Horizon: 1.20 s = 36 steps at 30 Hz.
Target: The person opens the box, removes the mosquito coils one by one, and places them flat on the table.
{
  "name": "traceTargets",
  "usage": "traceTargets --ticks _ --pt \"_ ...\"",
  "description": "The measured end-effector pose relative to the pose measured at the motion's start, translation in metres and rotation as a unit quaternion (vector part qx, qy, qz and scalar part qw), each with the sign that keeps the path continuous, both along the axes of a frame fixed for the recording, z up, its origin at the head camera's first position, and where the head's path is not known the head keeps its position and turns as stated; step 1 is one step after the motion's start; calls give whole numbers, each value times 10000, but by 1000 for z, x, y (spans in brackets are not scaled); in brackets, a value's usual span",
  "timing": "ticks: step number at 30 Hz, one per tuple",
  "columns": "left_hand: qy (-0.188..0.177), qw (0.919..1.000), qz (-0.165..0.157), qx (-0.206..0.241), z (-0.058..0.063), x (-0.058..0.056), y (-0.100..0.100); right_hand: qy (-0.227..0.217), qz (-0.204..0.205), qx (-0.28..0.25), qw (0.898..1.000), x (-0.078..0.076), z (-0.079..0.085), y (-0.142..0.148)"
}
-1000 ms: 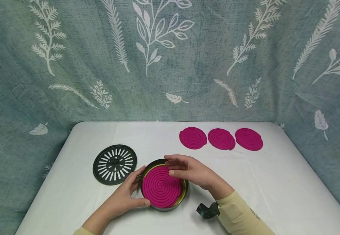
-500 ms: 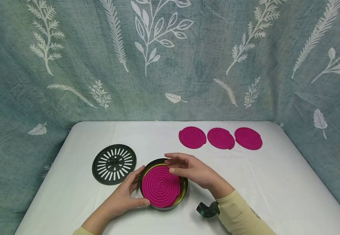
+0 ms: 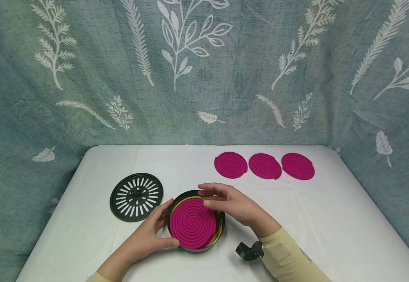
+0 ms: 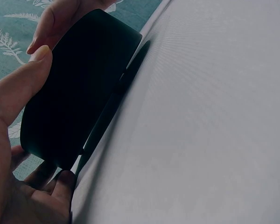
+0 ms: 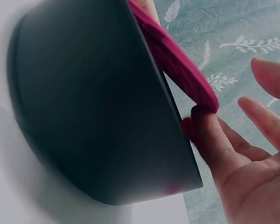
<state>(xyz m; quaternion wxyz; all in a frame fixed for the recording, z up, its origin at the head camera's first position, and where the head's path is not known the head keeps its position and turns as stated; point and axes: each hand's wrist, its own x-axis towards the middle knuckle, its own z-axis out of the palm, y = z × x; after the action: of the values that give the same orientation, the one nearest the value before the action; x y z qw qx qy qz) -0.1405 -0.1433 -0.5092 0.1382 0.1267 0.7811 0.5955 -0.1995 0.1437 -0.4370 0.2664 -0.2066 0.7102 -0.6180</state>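
Right wrist view: I see the pink coaster (image 5: 182,63) tilted over the black tin (image 5: 93,102), raised edge touching the loosely spread right hand (image 3: 226,198); the left hand (image 3: 151,234) grips the tin.

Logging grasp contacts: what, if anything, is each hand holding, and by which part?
Left hand: dark round tin, by its side wall. Right hand: touching the edge of the tilted magenta spiral coil; grip unclear.

Spirals (image 3: 265,166), disc (image 3: 136,197), pot (image 5: 88,107) on table (image 3: 317,215)
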Motion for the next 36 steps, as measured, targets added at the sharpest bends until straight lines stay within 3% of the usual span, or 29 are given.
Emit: traceTargets --ticks 18,36 --pt "-5 10000 -53 19 3 1 -2 -548 104 -180 9983 -3 -3 -1" --pt "43 9999 -109 83 0 0 -2 -196 295 456 9983 -6 -4 7"
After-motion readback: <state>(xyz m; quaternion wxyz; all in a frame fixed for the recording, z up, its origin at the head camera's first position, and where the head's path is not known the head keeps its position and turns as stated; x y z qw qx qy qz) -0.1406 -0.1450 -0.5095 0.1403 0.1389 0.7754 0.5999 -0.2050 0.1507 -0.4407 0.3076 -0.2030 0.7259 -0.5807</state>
